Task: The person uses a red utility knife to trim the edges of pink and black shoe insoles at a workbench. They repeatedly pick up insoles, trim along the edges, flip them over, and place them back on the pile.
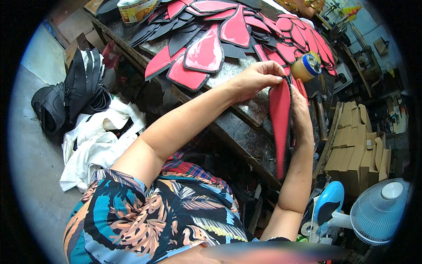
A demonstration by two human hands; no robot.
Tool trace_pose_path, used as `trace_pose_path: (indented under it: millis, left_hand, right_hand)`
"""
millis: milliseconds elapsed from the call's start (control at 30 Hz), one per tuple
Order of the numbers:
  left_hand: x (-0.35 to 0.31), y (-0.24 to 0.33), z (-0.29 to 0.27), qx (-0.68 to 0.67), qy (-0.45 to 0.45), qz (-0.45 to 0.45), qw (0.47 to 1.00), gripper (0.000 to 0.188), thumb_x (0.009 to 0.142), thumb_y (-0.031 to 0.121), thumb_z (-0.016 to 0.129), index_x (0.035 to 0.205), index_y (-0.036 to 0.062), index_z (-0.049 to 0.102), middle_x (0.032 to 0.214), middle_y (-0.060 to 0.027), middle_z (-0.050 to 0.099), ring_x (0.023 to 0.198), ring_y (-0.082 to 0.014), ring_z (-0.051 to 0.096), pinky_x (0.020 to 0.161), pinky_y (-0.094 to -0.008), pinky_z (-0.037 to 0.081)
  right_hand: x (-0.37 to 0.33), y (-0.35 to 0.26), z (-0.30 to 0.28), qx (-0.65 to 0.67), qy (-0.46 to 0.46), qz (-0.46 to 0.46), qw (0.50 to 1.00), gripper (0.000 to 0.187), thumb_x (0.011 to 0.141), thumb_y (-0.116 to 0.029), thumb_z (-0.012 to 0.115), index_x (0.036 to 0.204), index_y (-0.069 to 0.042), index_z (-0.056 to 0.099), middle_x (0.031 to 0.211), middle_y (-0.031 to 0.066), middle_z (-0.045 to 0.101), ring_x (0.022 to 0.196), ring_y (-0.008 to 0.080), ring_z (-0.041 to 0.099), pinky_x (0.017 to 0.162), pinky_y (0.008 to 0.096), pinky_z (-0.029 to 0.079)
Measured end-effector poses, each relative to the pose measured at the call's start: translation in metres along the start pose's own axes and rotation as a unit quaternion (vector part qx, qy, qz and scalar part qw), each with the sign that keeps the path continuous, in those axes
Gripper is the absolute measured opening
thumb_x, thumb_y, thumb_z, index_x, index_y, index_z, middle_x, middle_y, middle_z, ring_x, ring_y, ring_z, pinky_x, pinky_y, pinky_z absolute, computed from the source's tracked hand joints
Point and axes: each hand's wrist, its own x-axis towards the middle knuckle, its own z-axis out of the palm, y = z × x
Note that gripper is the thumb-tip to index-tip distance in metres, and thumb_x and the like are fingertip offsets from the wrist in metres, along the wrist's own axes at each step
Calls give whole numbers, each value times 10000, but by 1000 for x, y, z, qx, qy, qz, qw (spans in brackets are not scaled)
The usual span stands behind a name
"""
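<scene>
My left hand (259, 79) reaches across with thumb and forefinger pinched on the top edge of a pink, black-edged flat piece (280, 116). My right hand (301, 112) grips the same piece from its right side, its fingers partly hidden behind it. The piece hangs upright, narrowing to a point at the bottom. Beside the right fingers shows a bit of a red-orange object (303, 89) that I cannot make out. Close above stands a yellowish jar (303, 68) with a blue rim. Similar pink pieces (204, 53), some with whitish glossy smears, overlap on the table left of my hands.
Black flat pieces (184, 39) lie among the pink ones on the dark worktable (244, 138). At its far left stands a tub (134, 11). White cloth (103, 136) and black bundled pieces (72, 94) are at left. Cardboard boxes (351, 149) and a fan (378, 213) stand right.
</scene>
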Motion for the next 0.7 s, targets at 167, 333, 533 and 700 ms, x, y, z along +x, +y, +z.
trace_pose_path:
  millis: [167,333,533,700]
  left_hand:
    - [-1,1,-5,-87,-2,5,996,173,924,89,653,1083,37,609,1045,-53,641,1014,-150,617,956,-310,492]
    - [4,-6,-10,-66,-13,-50,996,171,934,121,657,1078,39,613,946,-32,672,824,-130,672,736,-271,566]
    - [4,4,-15,-218,-13,-166,962,326,933,302,669,1124,39,643,972,-60,700,836,-146,692,708,-271,571]
    - [-11,10,5,-15,16,-149,989,310,901,173,651,1170,19,630,960,-74,701,783,-166,697,695,-290,582]
  right_hand:
    - [-4,-10,16,-30,15,17,999,407,984,-231,608,1336,-40,537,1136,38,630,890,102,633,691,228,537]
    - [-3,-9,15,-58,82,26,995,156,934,-230,689,882,-116,597,741,-88,534,609,2,448,532,168,351]
    - [0,0,-9,-20,142,-74,987,162,931,-197,703,848,-113,594,750,-89,532,649,-2,426,582,163,321]
    - [7,4,-20,-1,168,-92,981,135,925,-146,707,888,-42,629,857,-27,602,796,51,523,762,191,417]
